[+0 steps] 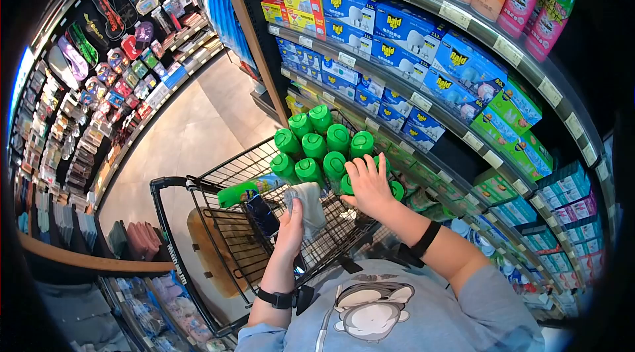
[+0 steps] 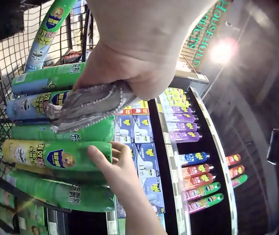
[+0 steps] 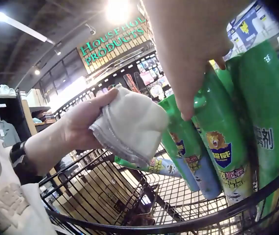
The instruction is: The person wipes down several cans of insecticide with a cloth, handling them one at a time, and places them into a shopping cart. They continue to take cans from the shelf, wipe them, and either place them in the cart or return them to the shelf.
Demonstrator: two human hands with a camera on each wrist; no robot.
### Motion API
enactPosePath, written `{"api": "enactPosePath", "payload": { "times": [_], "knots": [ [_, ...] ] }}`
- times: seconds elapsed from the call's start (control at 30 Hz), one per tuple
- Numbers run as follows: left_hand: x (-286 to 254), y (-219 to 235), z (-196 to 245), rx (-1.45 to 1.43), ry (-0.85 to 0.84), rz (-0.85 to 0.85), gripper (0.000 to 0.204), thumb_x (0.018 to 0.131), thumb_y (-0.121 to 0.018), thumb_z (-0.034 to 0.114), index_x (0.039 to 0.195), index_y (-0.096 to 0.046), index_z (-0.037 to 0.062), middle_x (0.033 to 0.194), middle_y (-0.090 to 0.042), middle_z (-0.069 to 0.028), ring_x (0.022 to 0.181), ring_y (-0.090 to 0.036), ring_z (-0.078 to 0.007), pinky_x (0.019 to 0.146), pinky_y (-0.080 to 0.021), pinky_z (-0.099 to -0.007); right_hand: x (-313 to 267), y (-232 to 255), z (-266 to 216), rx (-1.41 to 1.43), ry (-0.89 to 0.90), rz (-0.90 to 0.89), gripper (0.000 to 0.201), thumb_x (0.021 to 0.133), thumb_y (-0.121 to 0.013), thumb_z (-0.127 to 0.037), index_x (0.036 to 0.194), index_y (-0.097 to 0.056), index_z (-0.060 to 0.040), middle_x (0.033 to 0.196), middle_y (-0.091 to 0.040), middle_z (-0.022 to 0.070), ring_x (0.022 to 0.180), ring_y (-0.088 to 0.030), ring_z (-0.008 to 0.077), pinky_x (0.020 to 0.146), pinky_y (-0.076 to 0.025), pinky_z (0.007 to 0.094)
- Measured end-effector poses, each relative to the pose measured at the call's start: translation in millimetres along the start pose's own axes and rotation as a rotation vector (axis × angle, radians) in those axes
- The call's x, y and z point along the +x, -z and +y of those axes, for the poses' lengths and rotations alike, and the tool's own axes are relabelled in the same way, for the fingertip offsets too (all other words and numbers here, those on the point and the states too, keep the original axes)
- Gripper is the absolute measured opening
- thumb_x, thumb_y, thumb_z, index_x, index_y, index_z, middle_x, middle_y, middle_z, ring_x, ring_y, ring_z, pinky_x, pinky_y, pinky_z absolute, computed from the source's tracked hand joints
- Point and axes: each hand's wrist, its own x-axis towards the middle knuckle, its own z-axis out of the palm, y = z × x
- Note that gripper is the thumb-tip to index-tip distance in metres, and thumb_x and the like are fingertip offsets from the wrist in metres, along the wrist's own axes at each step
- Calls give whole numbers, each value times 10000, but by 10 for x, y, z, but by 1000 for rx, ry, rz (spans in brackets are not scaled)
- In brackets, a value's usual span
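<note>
In the head view my left hand holds a folded white and grey cloth over the shopping cart, thumb on its near side. Several green spray cans stand upright together at the cart's far right. My right hand reaches down onto them. As the left wrist view shows, its thumb and fingers grip the green top of one spray can that has a lion on its label. The cloth hangs close beside these cans in the right wrist view.
Another green spray can lies on its side in the cart, beside a dark blue item. Shelves with blue Raid boxes rise along the right. A tiled aisle floor and a display wall of small goods lie left.
</note>
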Motion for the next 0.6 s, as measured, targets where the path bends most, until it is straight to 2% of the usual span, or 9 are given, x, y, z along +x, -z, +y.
{"api": "enactPosePath", "payload": {
  "times": [0.2,0.3,0.37,0.47,0.6],
  "knots": [
    [77,38,-55,22,32,1,550,998,-387,446,1318,-451,3,1257,-548,-111,1130,-533,-203,954,-422,-342,-4,42,27,9,0,-2,755,621,-811,-392,1192,-447,-59,1125,-473,129,1185,-406,352,1059,-202,629],
    [87,16,-53,55,52,3,565,1001,-372,455,1320,-453,-3,1245,-541,-96,1123,-506,-178,964,-390,-319,-5,61,36,9,-10,-6,761,621,-811,-392,1200,-443,-63,1132,-473,127,1199,-401,349,1060,-203,627],
    [106,15,-76,60,46,-5,569,1000,-374,458,1322,-449,-5,1246,-541,-96,1122,-505,-178,963,-389,-316,-9,105,41,45,-43,-73,812,638,-808,-403,1266,-433,-49,1224,-464,143,1230,-378,371,1068,-187,628],
    [90,-14,-29,51,70,-19,563,1002,-373,448,1326,-447,-6,1257,-539,-101,1135,-504,-182,971,-390,-321,-26,142,71,47,-56,-88,816,638,-804,-411,1270,-431,-56,1240,-462,150,1239,-372,379,1069,-182,629],
    [90,-65,62,16,21,-45,549,1009,-366,425,1339,-439,-8,1278,-533,-111,1139,-516,-182,977,-400,-332,-58,227,63,116,-21,-52,816,638,-804,-398,1280,-431,-58,1278,-444,160,1256,-361,391,1068,-171,637]
  ]
}}
